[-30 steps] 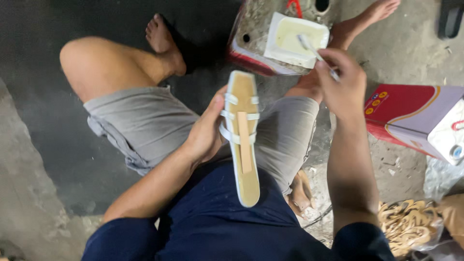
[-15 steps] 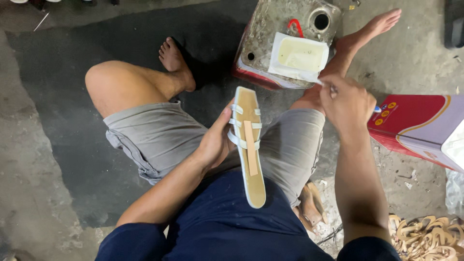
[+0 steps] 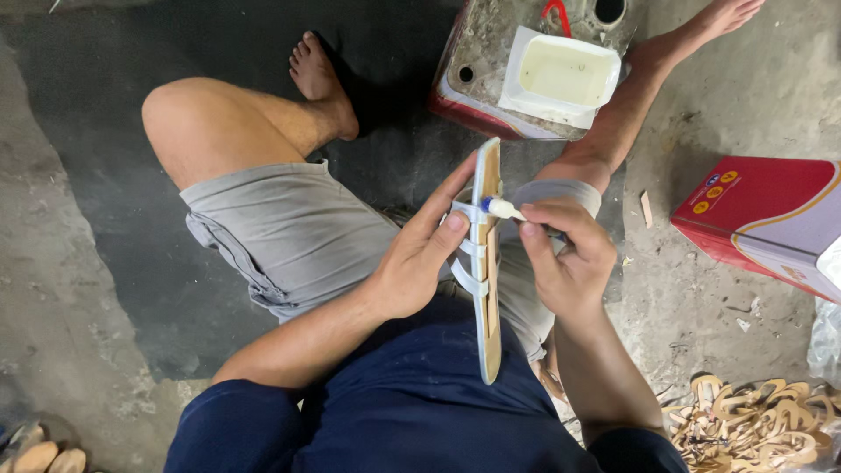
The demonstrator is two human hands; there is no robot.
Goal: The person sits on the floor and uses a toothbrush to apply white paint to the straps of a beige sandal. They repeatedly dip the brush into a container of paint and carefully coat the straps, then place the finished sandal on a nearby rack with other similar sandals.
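The left hand [image 3: 412,263] grips a long tan strapped sandal sole [image 3: 487,263] on edge. The right hand [image 3: 565,254] pinches a small white-tipped brush [image 3: 504,208] against it.

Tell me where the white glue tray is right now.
In the head view the white tray sits at top centre, on a grimy red-edged can, just beyond the sandal held in the left hand.

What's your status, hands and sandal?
Left hand grips the sandal on edge over the lap. Right hand holds a brush, tip on the sandal by its straps. Glue tray sits ahead on a can. Nothing in the way.
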